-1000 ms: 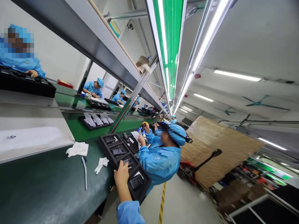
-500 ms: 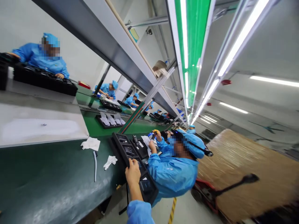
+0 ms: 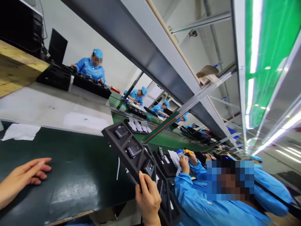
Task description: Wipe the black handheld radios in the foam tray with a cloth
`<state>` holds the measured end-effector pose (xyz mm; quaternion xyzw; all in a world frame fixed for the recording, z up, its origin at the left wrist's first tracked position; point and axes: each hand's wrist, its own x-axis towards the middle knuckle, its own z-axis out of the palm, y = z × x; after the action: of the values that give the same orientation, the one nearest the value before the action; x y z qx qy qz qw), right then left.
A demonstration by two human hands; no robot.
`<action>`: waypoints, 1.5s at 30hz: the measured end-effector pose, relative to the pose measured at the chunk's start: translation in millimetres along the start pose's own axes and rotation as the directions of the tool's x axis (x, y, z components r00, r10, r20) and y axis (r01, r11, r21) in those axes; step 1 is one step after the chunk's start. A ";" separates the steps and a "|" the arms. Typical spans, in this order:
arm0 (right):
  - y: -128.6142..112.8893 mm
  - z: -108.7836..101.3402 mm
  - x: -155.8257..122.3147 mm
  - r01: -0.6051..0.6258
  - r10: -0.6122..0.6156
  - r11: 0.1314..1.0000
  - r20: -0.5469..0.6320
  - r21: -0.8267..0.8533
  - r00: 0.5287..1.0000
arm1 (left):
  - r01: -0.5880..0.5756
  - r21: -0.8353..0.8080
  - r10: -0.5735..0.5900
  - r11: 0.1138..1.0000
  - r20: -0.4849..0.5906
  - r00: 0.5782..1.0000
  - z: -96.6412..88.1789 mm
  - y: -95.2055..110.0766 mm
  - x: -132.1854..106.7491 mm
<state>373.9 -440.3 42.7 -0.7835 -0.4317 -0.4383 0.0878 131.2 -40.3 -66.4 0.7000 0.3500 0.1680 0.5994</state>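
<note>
My right hand [image 3: 149, 197] grips the near edge of a black tray [image 3: 124, 163], thumb and fingers pressed on its rim. The tray is tilted and partly raised over the table's end. In its compartments lie several small dark box-like devices, such as one device [image 3: 134, 151] near the middle; their exact kind is unclear. My left hand [image 3: 29, 175] is at the left above the dark green table mat [image 3: 72, 169], empty, with its fingers stretched out and slightly curled. The tray's lower end is partly hidden by my right hand.
A co-worker in blue [image 3: 211, 201] sits close on the right, hands on a small item beside another black tray [image 3: 168, 164]. White tissue [image 3: 22, 131] and a thin white strip [image 3: 118, 168] lie on the mat. A slanted post [image 3: 161, 127] stands beyond my tray.
The view has turned left. My right hand has drawn the tray up and away from the co-worker, over the mat. My left hand has come into view.
</note>
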 end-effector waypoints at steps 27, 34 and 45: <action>-163.7 71.7 -14.2 -0.022 -0.399 0.531 0.273 0.847 0.875 | 0.184 0.667 0.171 0.722 -0.430 0.887 -82.8 7.2 -127.2; -261.6 88.9 53.9 -0.242 -0.167 0.728 0.508 0.641 0.845 | 0.221 0.900 0.187 0.376 -0.307 0.933 -25.3 33.3 -85.7; -315.9 104.5 66.9 -0.267 -0.245 0.772 0.658 0.577 0.712 | 0.265 0.914 0.037 0.307 -0.290 0.956 -23.5 47.2 -64.9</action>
<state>216.0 -153.0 -45.0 -0.8144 -0.5480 0.0659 0.1793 84.1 -69.9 -4.0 0.8620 0.5052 -0.0225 0.0362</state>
